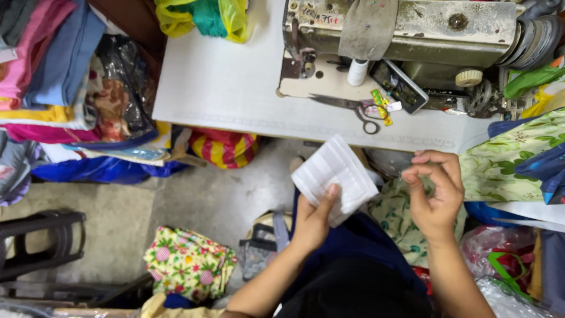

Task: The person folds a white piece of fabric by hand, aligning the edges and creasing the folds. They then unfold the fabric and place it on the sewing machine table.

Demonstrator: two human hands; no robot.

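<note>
A person holds a small white folded cloth in front of a sewing machine.

From the head camera: the left hand (312, 221) grips the white pleated cloth (333, 176) from below, with the thumb pressed on its front, up in the air over the person's lap. The cloth looks light, thin and soft, so it would likely flop if held by one corner; the lower edge, where the thumb sits, seems the best place to hold it. The right hand (435, 191) is just beside it, holding nothing that I can see, with fingertips pinched together. Past the hands is a white table (223, 82) with an old sewing machine (406, 29), scissors (347, 109) and a white thread spool (356, 72). Folded cloth piles (53, 65) crowd the left, a flowery cloth stack (187, 265) lies on the grey floor (200, 194), and bags fill the small room.
</note>
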